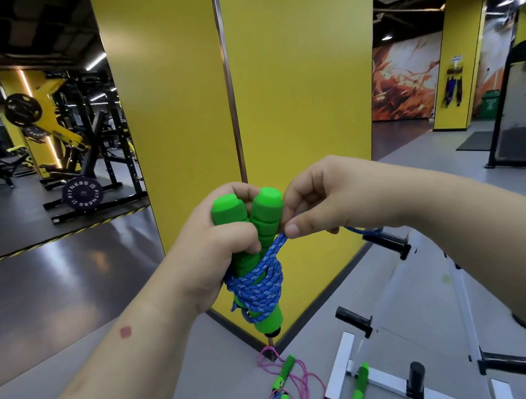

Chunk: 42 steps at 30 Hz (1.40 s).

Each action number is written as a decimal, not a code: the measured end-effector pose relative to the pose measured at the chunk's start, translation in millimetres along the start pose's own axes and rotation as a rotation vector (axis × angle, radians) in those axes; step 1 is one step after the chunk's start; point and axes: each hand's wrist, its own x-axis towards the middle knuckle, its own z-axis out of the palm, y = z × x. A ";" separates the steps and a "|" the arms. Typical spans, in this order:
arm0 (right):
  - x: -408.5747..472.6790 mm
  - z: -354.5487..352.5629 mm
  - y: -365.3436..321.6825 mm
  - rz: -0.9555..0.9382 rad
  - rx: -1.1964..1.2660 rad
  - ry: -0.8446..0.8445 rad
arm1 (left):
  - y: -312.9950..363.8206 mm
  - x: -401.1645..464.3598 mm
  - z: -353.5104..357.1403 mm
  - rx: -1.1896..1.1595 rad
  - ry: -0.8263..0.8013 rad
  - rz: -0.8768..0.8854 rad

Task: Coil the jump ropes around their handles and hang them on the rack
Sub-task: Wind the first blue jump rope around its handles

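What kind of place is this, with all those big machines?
Most likely a gym. There is a weight plate marked FITNESS on a black lifting rack, and jump ropes lie on the floor.

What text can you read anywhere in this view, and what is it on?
"FITNESS", printed twice round the rim of the dark purple round weight plate leaning on the black squat rack.
Small white sign on the far yellow pillar: too small to read.
Green bin markings: blurred.
Nothing else legible.
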 end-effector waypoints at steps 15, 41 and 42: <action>11.0 -5.5 -11.2 0.185 0.239 0.151 | -0.8 -9.8 0.3 0.578 -0.139 -0.038; 0.5 14.9 -20.0 -0.155 0.113 0.213 | -8.9 -4.1 1.2 -0.100 0.047 -0.059; 0.5 16.1 -20.3 -0.178 0.085 0.220 | -8.4 -3.8 1.0 -0.132 0.054 -0.066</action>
